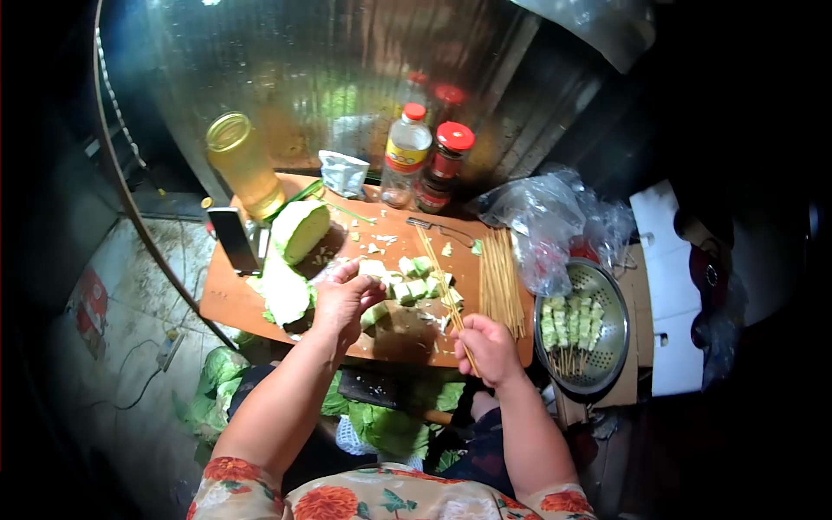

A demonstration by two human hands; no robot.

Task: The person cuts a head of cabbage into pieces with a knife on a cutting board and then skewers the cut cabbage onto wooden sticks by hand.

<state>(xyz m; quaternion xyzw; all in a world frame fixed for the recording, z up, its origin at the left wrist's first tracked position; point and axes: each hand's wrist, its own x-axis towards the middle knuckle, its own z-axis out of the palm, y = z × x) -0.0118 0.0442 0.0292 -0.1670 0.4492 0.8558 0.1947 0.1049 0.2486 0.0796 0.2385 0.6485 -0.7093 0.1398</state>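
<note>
My left hand [339, 300] is over the middle of the orange cutting board [364, 227], fingers and thumb apart beside cut cabbage pieces [409, 290]. Whether its fingertips touch the nearest piece is hard to see. My right hand [488, 350], at the board's front right, is closed on a few thin bamboo skewers [441, 282] that slant up across the chopped cabbage. A bundle of bamboo skewers [497, 286] lies just beyond it. Left of the chopped pieces sits a cut cabbage half [301, 230], with a pale cabbage chunk [282, 292] in front of it.
A metal colander [610, 355] at the right holds several cabbage skewers [570, 322]. Behind stand a red-capped bottle [406, 158], a red-lidded jar [450, 154] and a yellow jar [247, 165]. A phone [234, 240] leans at the left; a plastic bag [542, 221] lies at the right.
</note>
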